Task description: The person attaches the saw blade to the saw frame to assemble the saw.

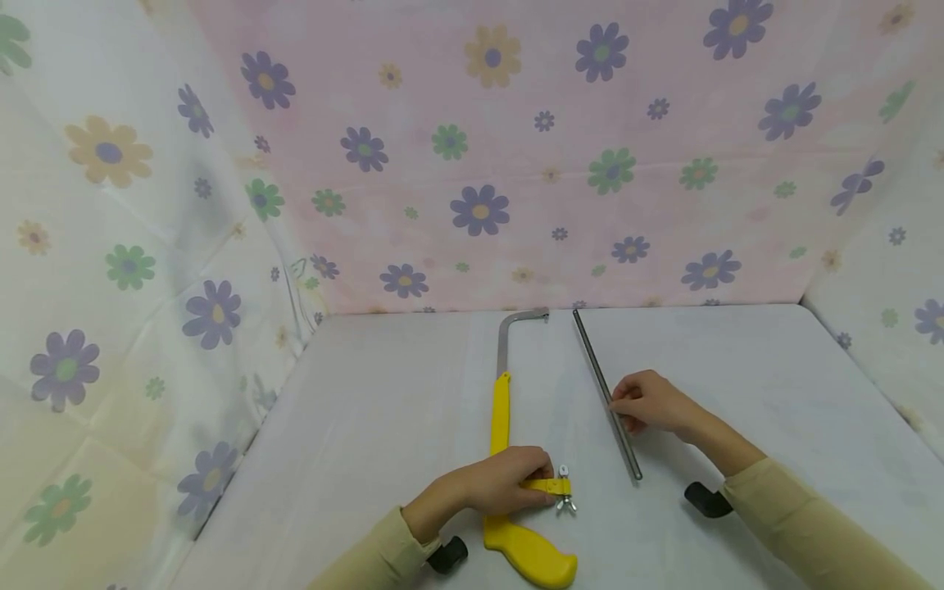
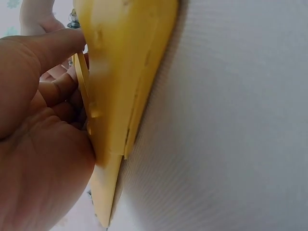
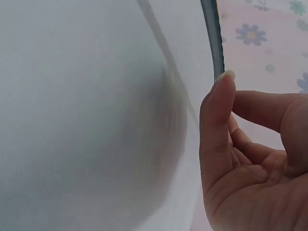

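Observation:
A hacksaw frame (image 1: 501, 414) with a yellow handle and a bent grey metal front arm lies on the table, without a blade between its ends. My left hand (image 1: 509, 482) reaches across it and pinches the short yellow arm near the handle. At that arm's tip sit a blade clamp and a silver wing nut (image 1: 565, 506). To the right, my right hand (image 1: 652, 401) pinches a long dark grey hacksaw blade (image 1: 593, 352) between thumb and fingers, a little below its middle. In the right wrist view the blade (image 3: 214, 38) rises from the fingertips, with its shadow on the cloth.
White cloth covers the table (image 1: 369, 434). Flower-print curtains (image 1: 413, 238) stand behind it and on both sides. The blade's far end and the frame's front arm lie close to the table's back edge. A black wrist device (image 1: 708, 500) hangs by each sleeve.

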`<control>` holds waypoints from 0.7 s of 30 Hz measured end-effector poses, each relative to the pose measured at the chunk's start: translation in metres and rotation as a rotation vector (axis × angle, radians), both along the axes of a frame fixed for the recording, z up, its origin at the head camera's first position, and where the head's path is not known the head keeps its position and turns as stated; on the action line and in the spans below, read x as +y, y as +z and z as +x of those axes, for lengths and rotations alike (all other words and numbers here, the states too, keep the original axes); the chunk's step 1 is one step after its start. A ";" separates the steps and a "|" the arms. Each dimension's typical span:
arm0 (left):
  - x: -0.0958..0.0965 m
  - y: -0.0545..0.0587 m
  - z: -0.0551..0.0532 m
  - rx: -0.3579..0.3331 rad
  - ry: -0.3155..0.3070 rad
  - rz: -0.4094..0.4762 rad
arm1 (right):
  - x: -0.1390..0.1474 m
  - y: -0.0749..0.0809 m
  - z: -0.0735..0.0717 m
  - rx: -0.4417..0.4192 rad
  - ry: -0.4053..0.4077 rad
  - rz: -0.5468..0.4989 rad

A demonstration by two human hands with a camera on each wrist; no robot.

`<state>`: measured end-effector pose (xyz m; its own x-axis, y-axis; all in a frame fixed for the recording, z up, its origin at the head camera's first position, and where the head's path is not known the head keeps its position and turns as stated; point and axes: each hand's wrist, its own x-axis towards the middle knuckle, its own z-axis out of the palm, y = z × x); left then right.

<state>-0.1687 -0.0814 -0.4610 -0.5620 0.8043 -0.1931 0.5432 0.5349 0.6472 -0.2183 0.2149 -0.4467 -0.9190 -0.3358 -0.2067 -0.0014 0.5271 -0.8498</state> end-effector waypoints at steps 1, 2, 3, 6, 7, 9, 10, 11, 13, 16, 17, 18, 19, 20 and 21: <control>0.000 0.000 0.000 0.001 0.000 0.000 | -0.001 0.000 0.000 -0.006 0.004 -0.008; 0.000 0.000 0.000 0.002 0.000 -0.001 | -0.003 0.000 -0.001 -0.012 0.006 -0.015; 0.000 0.000 0.000 0.005 0.000 -0.002 | -0.004 0.001 -0.001 -0.017 0.009 -0.022; 0.000 0.000 0.000 0.016 -0.002 -0.006 | -0.008 0.000 -0.003 -0.026 0.020 -0.036; -0.001 -0.001 0.000 0.018 -0.002 -0.006 | -0.009 0.000 -0.003 -0.029 0.024 -0.039; -0.001 -0.001 0.000 0.022 -0.003 -0.006 | -0.011 0.000 -0.004 -0.035 0.030 -0.046; -0.001 -0.002 0.000 0.021 -0.003 -0.004 | -0.012 0.000 -0.004 -0.040 0.032 -0.050; -0.001 -0.003 -0.001 0.019 -0.003 -0.002 | -0.013 -0.001 -0.005 -0.044 0.034 -0.053; -0.001 -0.003 -0.001 0.012 -0.004 0.002 | -0.015 -0.002 -0.005 -0.053 0.035 -0.059; 0.000 -0.004 -0.001 0.003 -0.006 0.005 | -0.018 -0.004 -0.007 -0.065 0.032 -0.066; 0.000 -0.004 -0.001 0.003 -0.007 0.005 | -0.018 -0.004 -0.007 -0.066 0.032 -0.067; 0.000 -0.004 -0.002 0.003 -0.007 0.005 | -0.019 -0.005 -0.008 -0.068 0.032 -0.068; 0.000 -0.004 -0.002 0.003 -0.008 0.005 | -0.020 -0.005 -0.009 -0.069 0.031 -0.070; 0.000 -0.004 -0.002 0.006 -0.009 0.005 | -0.021 -0.005 -0.009 -0.069 0.031 -0.072; 0.000 -0.004 -0.002 0.008 -0.010 0.004 | -0.022 -0.005 -0.010 -0.069 0.033 -0.073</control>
